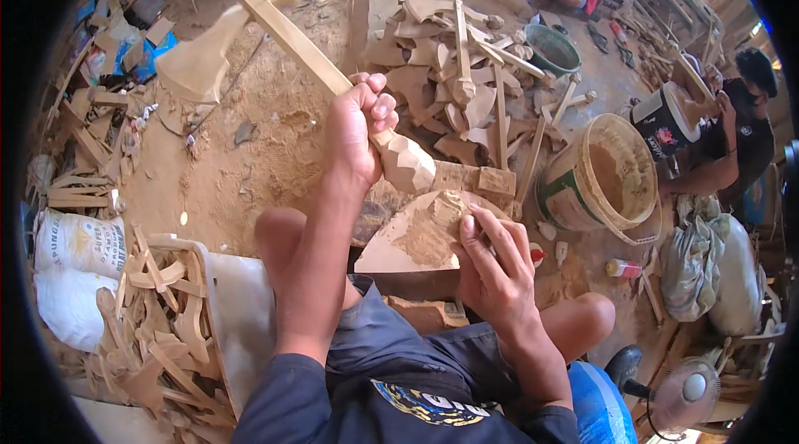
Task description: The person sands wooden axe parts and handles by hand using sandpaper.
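Wooden axe [293, 38] slants up and away from the left fingers [379, 103], which are clamped round its shaft near the lower end; its blade [196, 65] spreads beyond them to the far left, and its faceted knob [408, 165] sticks out just below them. The right fingers [501, 243] are bunched close together at tan paste [433, 234] on a pale board [384, 253]; whether they grip any of it, I cannot tell. The shaping looks largely done, with blade, shaft and knob joined, while the bare faces suggest that surface work is left; no paste shows clearly on the axe. Beyond the left fingers lies a dusty floor [241, 165]. Ahead of both sets sits a heap of carved wooden parts [424, 82]; right of them stand a stained bucket [558, 182] and, farther off, a co-worker [747, 132].
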### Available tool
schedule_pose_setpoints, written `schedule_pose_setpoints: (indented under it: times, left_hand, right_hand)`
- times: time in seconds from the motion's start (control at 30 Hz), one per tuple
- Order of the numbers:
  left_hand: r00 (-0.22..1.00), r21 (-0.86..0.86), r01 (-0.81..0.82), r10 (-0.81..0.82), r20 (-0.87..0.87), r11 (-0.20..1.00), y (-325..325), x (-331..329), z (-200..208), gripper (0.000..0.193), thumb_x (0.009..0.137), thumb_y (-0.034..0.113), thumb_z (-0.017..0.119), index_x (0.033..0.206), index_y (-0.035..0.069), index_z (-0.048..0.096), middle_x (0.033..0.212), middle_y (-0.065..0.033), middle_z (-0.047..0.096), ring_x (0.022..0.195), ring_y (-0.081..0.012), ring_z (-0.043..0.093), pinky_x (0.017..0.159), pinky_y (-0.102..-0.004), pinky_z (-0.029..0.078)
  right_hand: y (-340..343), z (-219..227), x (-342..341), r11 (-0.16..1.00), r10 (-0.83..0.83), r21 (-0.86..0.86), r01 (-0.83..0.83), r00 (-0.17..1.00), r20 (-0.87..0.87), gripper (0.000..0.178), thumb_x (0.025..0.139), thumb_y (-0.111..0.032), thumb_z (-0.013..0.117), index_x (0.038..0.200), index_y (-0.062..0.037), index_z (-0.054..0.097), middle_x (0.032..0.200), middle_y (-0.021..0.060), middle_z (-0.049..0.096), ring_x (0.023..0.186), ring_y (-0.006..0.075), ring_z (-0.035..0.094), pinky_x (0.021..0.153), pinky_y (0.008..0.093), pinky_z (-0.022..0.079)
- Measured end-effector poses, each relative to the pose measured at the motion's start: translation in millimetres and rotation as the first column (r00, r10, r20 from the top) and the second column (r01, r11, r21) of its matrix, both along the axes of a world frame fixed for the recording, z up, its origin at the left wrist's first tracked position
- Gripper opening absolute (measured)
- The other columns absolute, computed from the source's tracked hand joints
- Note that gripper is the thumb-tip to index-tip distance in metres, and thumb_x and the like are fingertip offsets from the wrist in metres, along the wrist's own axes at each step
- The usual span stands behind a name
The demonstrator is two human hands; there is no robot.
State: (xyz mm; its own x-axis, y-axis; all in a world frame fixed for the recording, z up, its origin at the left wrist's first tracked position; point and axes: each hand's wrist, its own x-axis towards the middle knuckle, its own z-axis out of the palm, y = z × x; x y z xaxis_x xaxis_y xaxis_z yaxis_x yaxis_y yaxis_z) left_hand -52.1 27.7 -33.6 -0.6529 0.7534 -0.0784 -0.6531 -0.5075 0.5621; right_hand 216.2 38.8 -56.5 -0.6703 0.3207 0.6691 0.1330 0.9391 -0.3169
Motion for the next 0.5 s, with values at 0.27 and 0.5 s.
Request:
schedule_pose_setpoints:
  times: [0.27, 0.5]
  left_hand:
    - [0.986, -0.089, -0.042, 0.027, -0.166, 0.995, -11, 14, 6, 0.029, 0.082, -0.010, 0.050, 0.102, 0.011, 0.049, 0.099, -0.0003, 0.052, 0.061, -0.0072, 0.044, 0.052, -0.0227, 0.036]
    - [0.989, -0.072, 0.001, -0.011, -0.148, 0.997, -19, 12, 9, 0.030, 0.081, -0.010, 0.051, 0.102, 0.012, 0.050, 0.099, -0.0013, 0.052, 0.061, -0.0075, 0.044, 0.051, -0.0214, 0.036]
  right_hand:
    - [0, -2, -9, 1.000, 0.004, 0.001, -0.004, 0.999, 0.046, 0.050, 0.080, 0.006, 0.080, 0.129, 0.0060, 0.071, 0.133, 0.0205, 0.067, 0.103, 0.0359, 0.067, 0.089, 0.0430, 0.059]
    - [-9, -7, -13, 0.999, 0.000, 0.034, -0.003, 0.997, 0.083, 0.050, 0.080, 0.008, 0.077, 0.129, 0.0087, 0.070, 0.132, 0.0215, 0.067, 0.101, 0.0354, 0.067, 0.088, 0.0432, 0.059]
